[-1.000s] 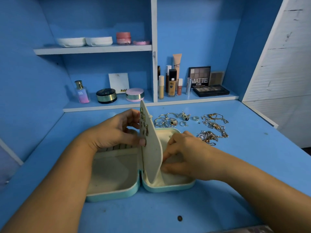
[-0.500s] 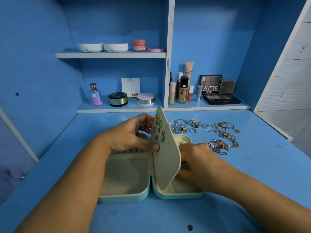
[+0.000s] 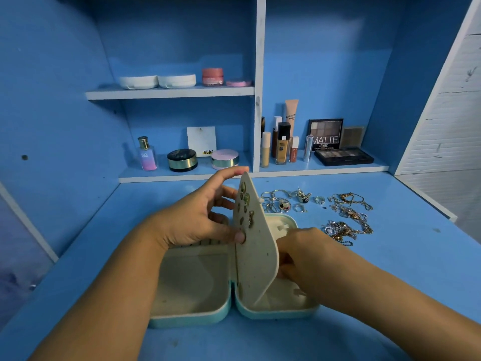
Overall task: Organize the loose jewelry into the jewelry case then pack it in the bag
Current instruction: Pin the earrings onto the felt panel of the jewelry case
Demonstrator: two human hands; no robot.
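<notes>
Blue desk (image 3: 390,282), cosmetics shelf (image 3: 325,170) at the back. Jewelry case (image 3: 192,317) lies open flat near the front edge, with the earring panel (image 3: 257,256) standing upright on the hinge line between the two halves. Our left hand (image 3: 197,220) pinches the panel: thumb on the near face, index finger at the top tip. Our right hand (image 3: 304,254) is tucked behind the panel over the right half with its fingers curled; whatever they hold is hidden, so we can't tell. Several earrings (image 3: 246,198) sit in the upper holes. Rings (image 3: 283,201) and tangled chains (image 3: 348,217) lie loose on the desk behind and to the right of the case, so we judge the task early; no bag in view. Step looks like fastening an earring through the panel. We should brace the panel low with the left so it doesn't flex, work the back by feel, and stay over the right tray so a dropped piece lands inside. Room: open desk right of and in front of the case. Tight spots: shelf lip just behind the rings, wall on the left, chains near the right wrist.
</notes>
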